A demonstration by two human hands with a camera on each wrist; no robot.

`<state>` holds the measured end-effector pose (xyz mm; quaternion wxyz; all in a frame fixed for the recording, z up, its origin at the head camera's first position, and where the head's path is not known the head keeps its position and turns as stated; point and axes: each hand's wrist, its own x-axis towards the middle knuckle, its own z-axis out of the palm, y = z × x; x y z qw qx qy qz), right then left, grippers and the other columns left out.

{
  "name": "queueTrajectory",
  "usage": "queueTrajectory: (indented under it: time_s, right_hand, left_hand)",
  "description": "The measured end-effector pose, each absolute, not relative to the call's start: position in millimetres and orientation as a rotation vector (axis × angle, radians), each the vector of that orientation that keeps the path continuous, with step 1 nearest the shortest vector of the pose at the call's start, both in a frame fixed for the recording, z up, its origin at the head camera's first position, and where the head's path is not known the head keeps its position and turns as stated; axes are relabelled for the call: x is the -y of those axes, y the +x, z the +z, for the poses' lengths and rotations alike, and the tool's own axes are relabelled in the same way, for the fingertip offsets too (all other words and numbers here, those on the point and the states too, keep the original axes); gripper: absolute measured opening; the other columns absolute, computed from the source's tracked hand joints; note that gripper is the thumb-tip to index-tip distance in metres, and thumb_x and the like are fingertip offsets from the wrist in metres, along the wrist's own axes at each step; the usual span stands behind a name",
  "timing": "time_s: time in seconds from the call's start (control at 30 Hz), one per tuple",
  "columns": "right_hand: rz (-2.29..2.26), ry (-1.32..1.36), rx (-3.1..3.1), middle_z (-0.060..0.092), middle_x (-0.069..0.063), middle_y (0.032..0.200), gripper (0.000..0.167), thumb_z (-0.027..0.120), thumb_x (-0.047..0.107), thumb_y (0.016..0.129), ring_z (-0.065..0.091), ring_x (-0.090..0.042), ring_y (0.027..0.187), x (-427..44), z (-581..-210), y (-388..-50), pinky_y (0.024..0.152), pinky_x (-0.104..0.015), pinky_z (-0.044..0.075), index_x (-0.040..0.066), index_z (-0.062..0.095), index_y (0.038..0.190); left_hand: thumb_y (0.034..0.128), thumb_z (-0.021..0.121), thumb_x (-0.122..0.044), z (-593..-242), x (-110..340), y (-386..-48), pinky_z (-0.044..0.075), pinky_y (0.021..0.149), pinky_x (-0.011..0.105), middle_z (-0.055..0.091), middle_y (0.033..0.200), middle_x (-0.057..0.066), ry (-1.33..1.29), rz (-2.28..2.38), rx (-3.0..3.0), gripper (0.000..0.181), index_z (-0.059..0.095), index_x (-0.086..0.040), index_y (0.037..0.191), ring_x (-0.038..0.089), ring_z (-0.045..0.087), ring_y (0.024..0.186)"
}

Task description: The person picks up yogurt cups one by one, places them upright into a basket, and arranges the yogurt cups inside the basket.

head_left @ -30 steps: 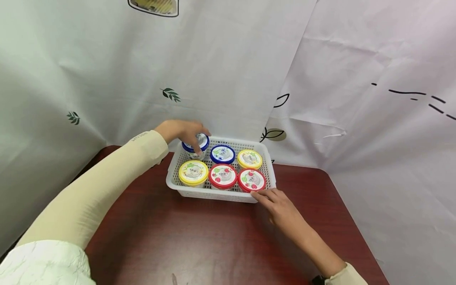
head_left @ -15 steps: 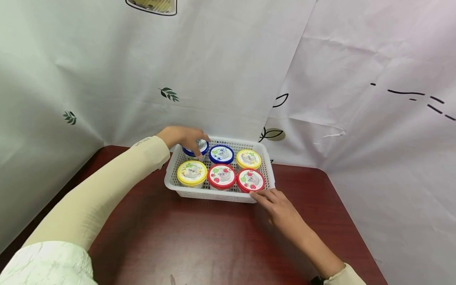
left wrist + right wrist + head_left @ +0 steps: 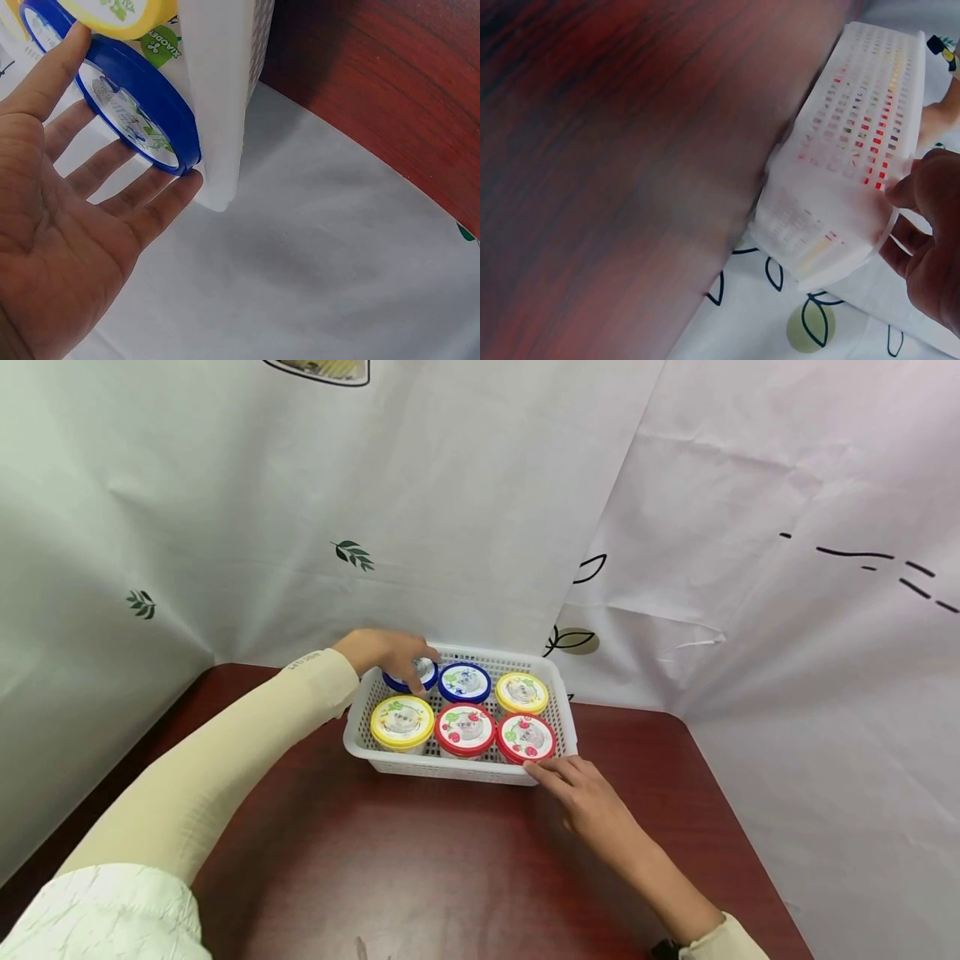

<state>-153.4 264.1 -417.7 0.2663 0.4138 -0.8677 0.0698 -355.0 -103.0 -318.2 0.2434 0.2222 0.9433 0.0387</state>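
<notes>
A white plastic basket (image 3: 453, 767) holds several round lidded tubs. At its back left corner my left hand (image 3: 393, 656) spans a blue-lidded tub (image 3: 425, 672), thumb on one side of the lid and fingers along the other; in the left wrist view the fingertips meet the blue rim (image 3: 142, 82). That tub stands low in the basket, partly hidden by the hand. My right hand (image 3: 592, 797) grips the basket's front right corner; the right wrist view has the thumb outside the rim and fingers across it.
Beside the held tub is another blue-lidded tub (image 3: 464, 682), then a yellow-lidded one (image 3: 522, 692). In front are a yellow-lidded tub (image 3: 402, 722) and two red-lidded tubs (image 3: 465, 729). The basket stands on a dark red table (image 3: 442, 860) against a white printed curtain (image 3: 480, 527).
My left hand has lowered the blue-lidded tub into the basket's back left corner; it sat higher a second ago. My right hand stays at the front right corner.
</notes>
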Motion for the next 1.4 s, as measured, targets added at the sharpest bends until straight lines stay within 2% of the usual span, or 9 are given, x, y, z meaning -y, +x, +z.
queueTrajectory:
  time_s: [0.33, 1.1, 1.4]
  right_hand:
    - [0.190, 1.122, 2.343, 0.078, -0.006, 0.124, 0.072, 0.074, -0.019, 0.077, 0.072, -0.026, 0.111, -263.4, -417.9, -154.6, 0.099, -0.045, 0.062, 0.011, 0.076, 0.142]
    - [0.202, 1.129, 2.345, 0.078, -0.008, 0.124, 0.072, 0.074, -0.020, 0.076, 0.073, -0.028, 0.111, -265.5, -417.6, -155.5, 0.098, -0.046, 0.063, 0.010, 0.077, 0.142]
    - [0.211, 1.128, 2.351, 0.078, -0.008, 0.124, 0.071, 0.076, -0.020, 0.077, 0.073, -0.028, 0.111, -266.0, -417.1, -154.3, 0.098, -0.046, 0.063, 0.010, 0.077, 0.142]
  left_hand:
    - [0.1049, 0.079, -0.043, -325.4, 103.2, -354.4, 0.031, 0.136, 0.069, 0.035, 0.182, 0.021, 0.637, 0.121, -2.578, 0.082, 0.043, -0.021, 0.175, 0.046, 0.032, 0.171]
    - [0.1015, 0.081, -0.052, -329.0, 100.3, -355.1, 0.041, 0.131, 0.067, 0.043, 0.171, 0.020, 0.623, 0.081, -2.622, 0.083, 0.049, -0.023, 0.172, 0.044, 0.045, 0.162]
    - [0.1035, 0.079, -0.051, -331.4, 98.9, -350.8, 0.041, 0.130, 0.067, 0.041, 0.171, 0.021, 0.636, 0.090, -2.632, 0.084, 0.045, -0.024, 0.175, 0.044, 0.046, 0.160]
